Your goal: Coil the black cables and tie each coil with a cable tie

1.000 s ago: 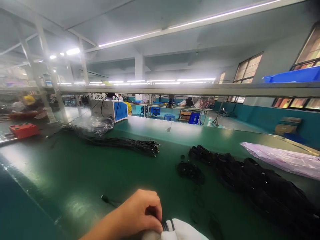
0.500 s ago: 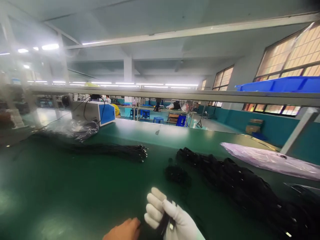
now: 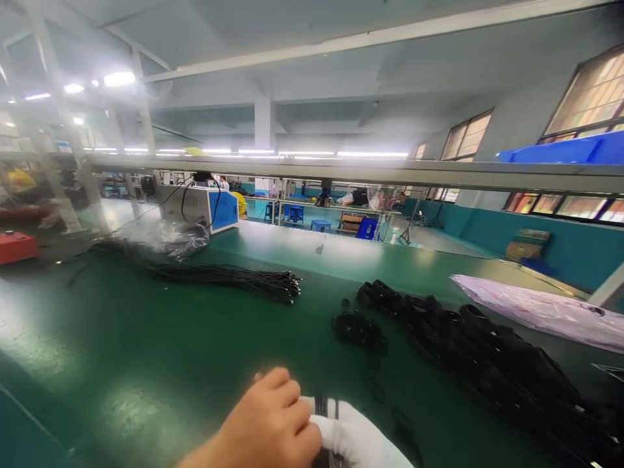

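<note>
At the bottom centre my bare left hand [image 3: 266,426] is closed and lies over my white-gloved right hand [image 3: 353,439]. Between them runs a thin bundle of black cable [image 3: 325,407], gripped by both hands. A small coil of black cable [image 3: 358,328] lies on the green table [image 3: 146,364] just beyond my hands. To its right stretches a long row of coiled black cables [image 3: 487,354]. A bundle of straight black cables [image 3: 234,279] lies further back on the left.
A white and blue machine [image 3: 202,207] stands at the table's far left, with clear plastic wrap [image 3: 163,237] in front of it. A pink plastic sheet [image 3: 531,309] lies at the right. A red box [image 3: 14,247] sits at the left edge. A metal rail [image 3: 370,172] crosses overhead, bearing a blue bin [image 3: 570,149].
My left hand has come up over the gloved right hand and covers its fingers, which stood raised half a second ago. The view has swung slightly left.
</note>
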Demonstrator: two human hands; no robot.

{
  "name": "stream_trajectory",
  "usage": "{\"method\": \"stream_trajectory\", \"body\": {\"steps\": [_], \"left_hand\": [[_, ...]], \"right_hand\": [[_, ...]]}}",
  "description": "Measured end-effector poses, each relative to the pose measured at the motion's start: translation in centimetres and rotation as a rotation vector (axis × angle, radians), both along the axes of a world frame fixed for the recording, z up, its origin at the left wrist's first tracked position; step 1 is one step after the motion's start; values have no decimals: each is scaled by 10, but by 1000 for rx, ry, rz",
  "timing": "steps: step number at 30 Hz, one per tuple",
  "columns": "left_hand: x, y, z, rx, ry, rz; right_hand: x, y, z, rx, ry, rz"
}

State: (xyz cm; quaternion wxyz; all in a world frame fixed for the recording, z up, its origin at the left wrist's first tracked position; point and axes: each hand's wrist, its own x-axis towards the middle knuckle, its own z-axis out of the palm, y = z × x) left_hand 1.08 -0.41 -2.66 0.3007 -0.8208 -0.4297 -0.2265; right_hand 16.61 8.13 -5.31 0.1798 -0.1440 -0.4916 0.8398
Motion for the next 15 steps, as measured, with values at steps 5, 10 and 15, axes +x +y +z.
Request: {"method": "stream_trajectory", "body": {"steps": [5, 10, 15], "left_hand": [[-16, 4, 33, -423, -25, -46], [-25, 11, 30, -663, -149, -42], [-32, 10, 22, -414, -304, -22]], "right_hand": [[-7, -6, -4, 33, 28, 107], [-6, -18, -4, 26, 7, 169], [-7, -13, 0, -90, -19, 189]]}}
